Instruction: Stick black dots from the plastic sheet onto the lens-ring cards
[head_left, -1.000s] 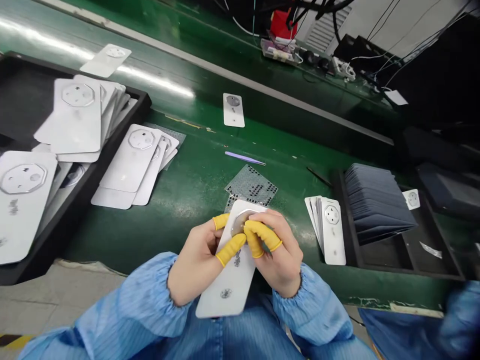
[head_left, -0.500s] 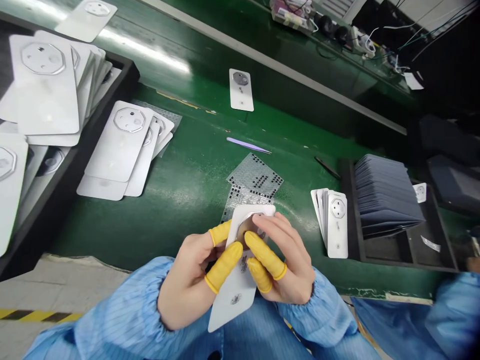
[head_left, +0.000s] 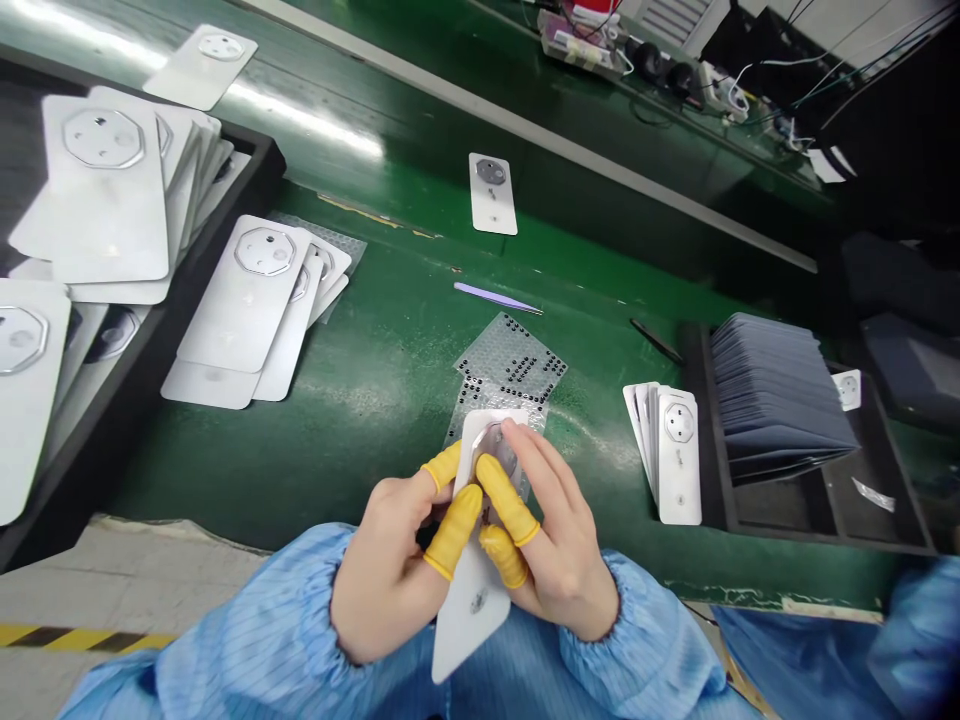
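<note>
A white phone back cover (head_left: 474,610), with an octagonal camera area near its top, is tilted upright in front of me. My left hand (head_left: 409,560) is closed on its left edge, with yellow finger cots on the thumb and a finger. On its face, my right hand (head_left: 551,540) is closed in against the camera area, two fingers in yellow cots and a bare fingertip at the top. Whether a small part sits under those fingers is hidden. Just behind the cover lie clear plastic sheets (head_left: 512,360) dotted with small black parts. Purple tweezers (head_left: 497,297) rest beyond them.
White covers lie stacked at left (head_left: 240,300) and in a black tray (head_left: 247,165). A single cover (head_left: 493,210) lies farther back. At right, more covers (head_left: 679,470) sit beside a black box (head_left: 720,490) holding grey sheets (head_left: 772,390). A dark thin tool (head_left: 655,340) lies nearby.
My right hand has moved slightly left and down over the camera area, its fingers closer together. The held cover has shifted a little lower and turned slightly. The view has shifted slightly.
</note>
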